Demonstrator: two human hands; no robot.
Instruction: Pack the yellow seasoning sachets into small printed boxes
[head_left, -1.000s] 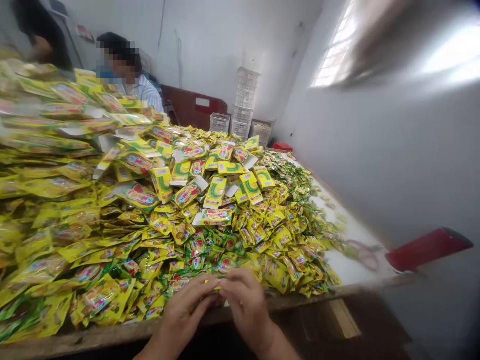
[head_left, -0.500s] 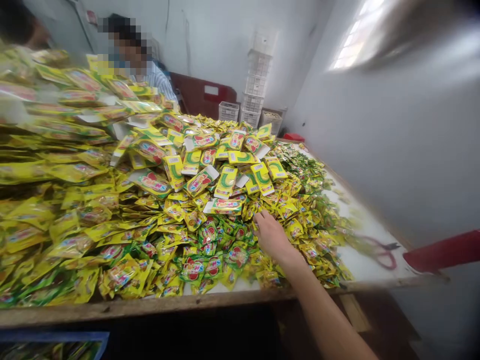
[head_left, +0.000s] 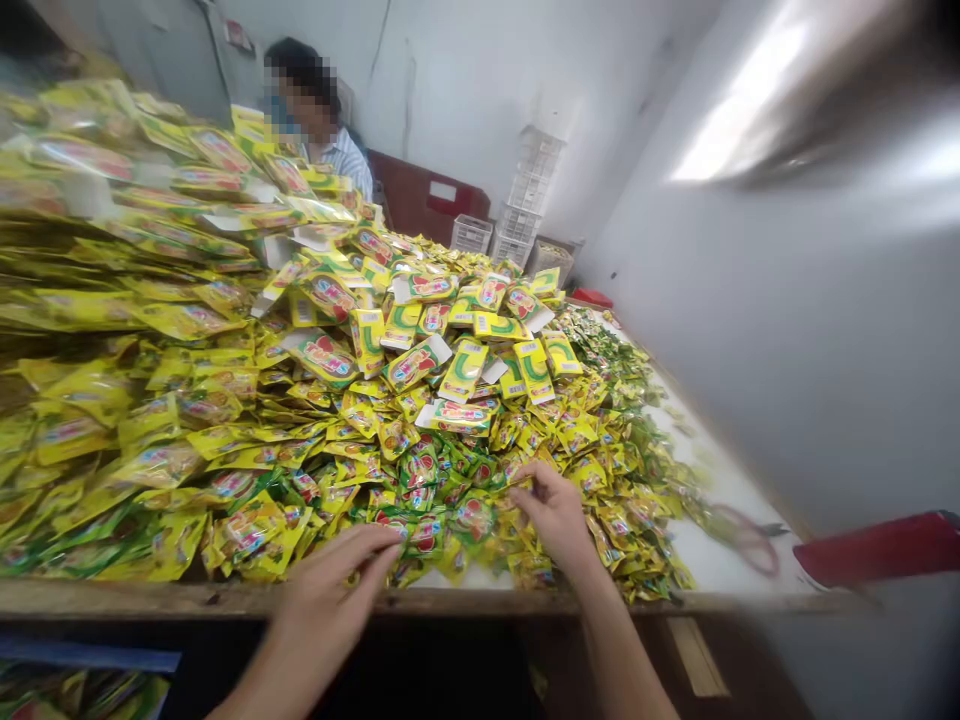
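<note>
Yellow sachets [head_left: 472,520], labels unreadable, touch the right hand [head_left: 551,515], grip unclear; left hand [head_left: 330,590] is open.

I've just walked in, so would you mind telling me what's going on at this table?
A person is working at a table piled high with yellow and green sachets. Their right hand is on the sachets near the table's front edge, and their open left hand is at the edge, its fingers at the near sachets. Another person sits beyond the pile. Red-handled scissors lie on the table to the right.
</note>
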